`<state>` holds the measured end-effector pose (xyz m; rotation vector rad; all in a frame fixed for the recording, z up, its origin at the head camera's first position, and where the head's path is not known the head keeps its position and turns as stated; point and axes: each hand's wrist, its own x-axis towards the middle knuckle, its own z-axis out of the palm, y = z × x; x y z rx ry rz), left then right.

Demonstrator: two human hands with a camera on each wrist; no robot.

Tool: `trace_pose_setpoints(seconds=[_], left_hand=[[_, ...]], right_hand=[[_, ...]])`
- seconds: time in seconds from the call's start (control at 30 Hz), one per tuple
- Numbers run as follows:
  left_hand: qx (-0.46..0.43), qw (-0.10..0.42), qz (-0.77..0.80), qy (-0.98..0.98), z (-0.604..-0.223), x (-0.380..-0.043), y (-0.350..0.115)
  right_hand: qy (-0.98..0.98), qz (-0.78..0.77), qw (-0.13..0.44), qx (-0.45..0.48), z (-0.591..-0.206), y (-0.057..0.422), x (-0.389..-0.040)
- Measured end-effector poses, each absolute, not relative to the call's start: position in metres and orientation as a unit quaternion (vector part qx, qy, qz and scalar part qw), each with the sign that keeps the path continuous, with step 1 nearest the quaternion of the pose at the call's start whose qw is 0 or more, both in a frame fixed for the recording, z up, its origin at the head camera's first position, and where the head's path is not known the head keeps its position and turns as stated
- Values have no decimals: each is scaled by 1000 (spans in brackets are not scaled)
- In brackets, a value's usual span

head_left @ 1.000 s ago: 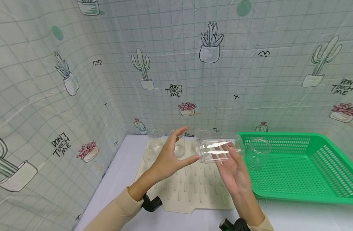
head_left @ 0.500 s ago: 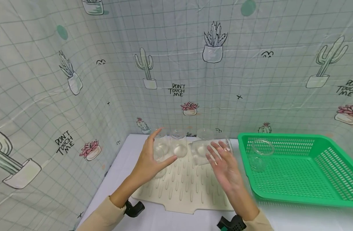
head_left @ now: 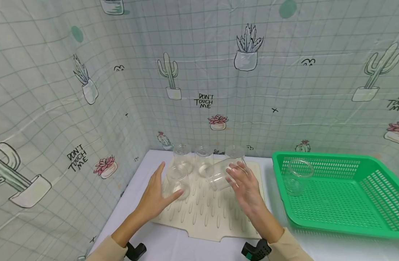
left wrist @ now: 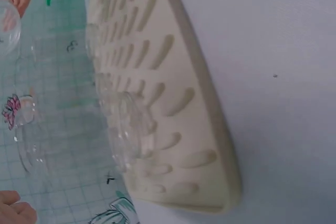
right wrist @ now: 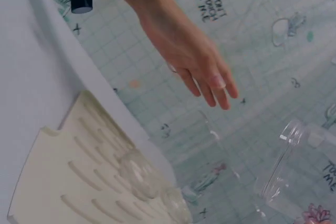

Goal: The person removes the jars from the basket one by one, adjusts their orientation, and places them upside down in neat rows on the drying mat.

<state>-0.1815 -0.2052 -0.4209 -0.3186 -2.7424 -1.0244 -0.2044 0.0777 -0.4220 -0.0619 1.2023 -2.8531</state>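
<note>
My right hand [head_left: 248,190] holds a clear, wide-mouthed jar [head_left: 219,174] tilted above a cream ridged mat [head_left: 206,219], its threaded mouth pointing left and down. Several like jars stand on the mat: one at the front left [head_left: 178,181], others in a back row with a left jar [head_left: 183,157], a middle jar [head_left: 204,159] and a right jar [head_left: 236,151] partly behind the held one. Fingers spread and thumb apart, my left hand [head_left: 155,197] is beside the front-left jar. In the right wrist view, that left hand [right wrist: 189,59] has nothing in its grasp.
To the right is a green plastic basket [head_left: 316,223] with one clear jar [head_left: 297,177] at its left end. A white cloth [head_left: 166,243] covers the table under the mat. A cactus-print curtain [head_left: 271,87] hangs behind and along the left.
The right hand has carried its jar left over the mat, tipping the mouth downward. My left hand has moved away from that jar, left and down, to beside the front-left jar.
</note>
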Motion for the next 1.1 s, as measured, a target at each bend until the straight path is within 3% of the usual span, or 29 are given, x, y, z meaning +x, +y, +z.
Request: trace_pose_setpoints(seconds=[0.4, 0.67, 1.1], left_hand=[[-118, 57, -260, -957, -459, -177, -220], [-86, -6, -255, -963, -481, -172, -222], [-104, -50, -251, -961, -501, -162, -222]], right_hand=[[468, -883, 29, -7, -438, 61, -218], [596, -803, 6, 3, -449, 50, -228], [728, -683, -16, -54, -462, 34, -238]])
